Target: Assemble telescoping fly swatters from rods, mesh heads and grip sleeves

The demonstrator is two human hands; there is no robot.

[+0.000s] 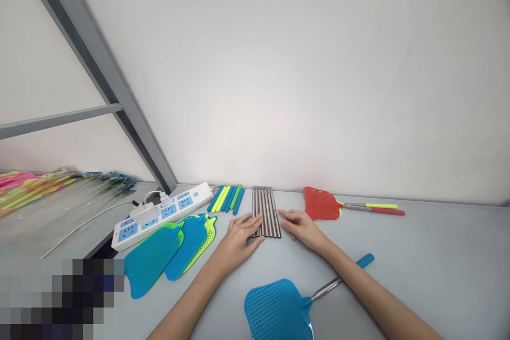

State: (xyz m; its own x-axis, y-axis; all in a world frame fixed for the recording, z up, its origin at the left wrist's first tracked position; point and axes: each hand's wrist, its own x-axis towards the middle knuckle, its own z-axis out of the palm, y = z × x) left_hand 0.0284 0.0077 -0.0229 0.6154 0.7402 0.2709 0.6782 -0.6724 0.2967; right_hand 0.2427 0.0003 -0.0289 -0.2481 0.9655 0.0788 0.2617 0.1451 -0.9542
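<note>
A row of several metal rods (266, 212) lies side by side on the grey table. My left hand (239, 237) rests at the row's left side, its fingers stretched over the near part of the rods and its thumb by their lower ends. Just right of the row is my right hand (303, 228), fingers slightly bent and apart, with nothing visible in it. Beneath my right forearm lies a blue fly swatter (279, 309) with a metal shaft, partly hidden by the arm. Several blue, green and yellow handle grips (226, 199) lie left of the rods.
Loose blue and yellow swatter heads (153, 260) lie at left, beside a white power strip (159, 215) with plugs and a cable. Red and yellow fly swatters (322, 204) lie at back right. Plastic-bagged items (35, 186) sit far left, near a grey metal frame (119, 101).
</note>
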